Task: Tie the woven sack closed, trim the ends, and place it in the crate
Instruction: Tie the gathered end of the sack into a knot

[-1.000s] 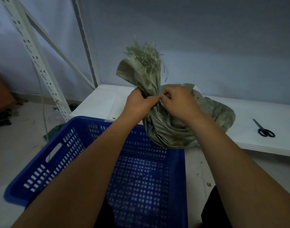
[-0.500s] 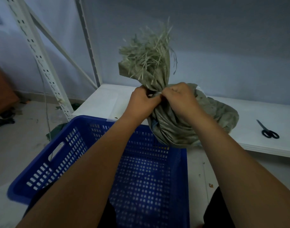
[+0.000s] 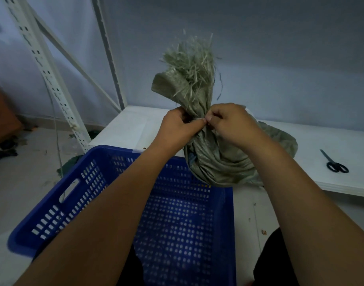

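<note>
An olive-green woven sack [image 3: 216, 162] stands on the white shelf board [image 3: 313, 145], its gathered neck pointing up with a frayed tuft of strands on top. My left hand [image 3: 177, 129] grips the neck from the left. From the right, my right hand [image 3: 230, 122] pinches at the neck, thumb and fingers meeting my left thumb. Whatever tie they hold is hidden between the fingers. A blue perforated plastic crate [image 3: 90, 182] sits on the floor just in front of the sack, below my forearms. Black-handled scissors [image 3: 335, 163] lie on the board to the right.
White perforated shelving uprights [image 3: 49, 73] and diagonal braces rise at the left against a pale wall. Dark clutter [image 3: 3, 147] lies on the floor at far left. My dark-clothed knees are at the bottom edge.
The sack's neck and frayed top have straightened upward and shifted slightly right. Both hands stay at the neck, and the fingertips have drawn together into a pinch.
</note>
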The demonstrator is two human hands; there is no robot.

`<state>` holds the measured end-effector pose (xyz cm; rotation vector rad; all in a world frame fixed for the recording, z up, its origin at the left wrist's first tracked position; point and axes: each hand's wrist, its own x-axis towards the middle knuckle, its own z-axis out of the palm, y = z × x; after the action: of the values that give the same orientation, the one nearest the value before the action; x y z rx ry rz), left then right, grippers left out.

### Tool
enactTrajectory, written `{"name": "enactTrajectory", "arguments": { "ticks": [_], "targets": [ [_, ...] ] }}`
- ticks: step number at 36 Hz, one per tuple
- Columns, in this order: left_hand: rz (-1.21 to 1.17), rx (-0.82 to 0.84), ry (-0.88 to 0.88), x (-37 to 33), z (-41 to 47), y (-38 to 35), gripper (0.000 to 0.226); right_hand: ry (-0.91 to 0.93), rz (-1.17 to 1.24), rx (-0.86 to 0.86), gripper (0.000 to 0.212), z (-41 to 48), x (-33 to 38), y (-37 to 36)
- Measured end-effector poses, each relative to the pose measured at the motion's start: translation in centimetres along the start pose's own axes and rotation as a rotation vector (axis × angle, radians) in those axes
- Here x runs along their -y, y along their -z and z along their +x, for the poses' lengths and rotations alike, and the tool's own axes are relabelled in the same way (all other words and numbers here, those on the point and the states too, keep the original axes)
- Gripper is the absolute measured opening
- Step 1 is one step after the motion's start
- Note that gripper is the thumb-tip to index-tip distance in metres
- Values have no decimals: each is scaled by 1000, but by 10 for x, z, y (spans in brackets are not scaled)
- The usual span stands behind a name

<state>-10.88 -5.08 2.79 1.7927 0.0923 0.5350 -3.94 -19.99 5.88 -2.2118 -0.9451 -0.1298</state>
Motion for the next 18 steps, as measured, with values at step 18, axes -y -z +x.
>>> {"name": "enactTrajectory", "arguments": {
  "ticks": [18],
  "targets": [
    [184, 35, -38, 3, 3, 1, 8, -187, -33, 108, 44, -7, 13, -5]
  ]
}}
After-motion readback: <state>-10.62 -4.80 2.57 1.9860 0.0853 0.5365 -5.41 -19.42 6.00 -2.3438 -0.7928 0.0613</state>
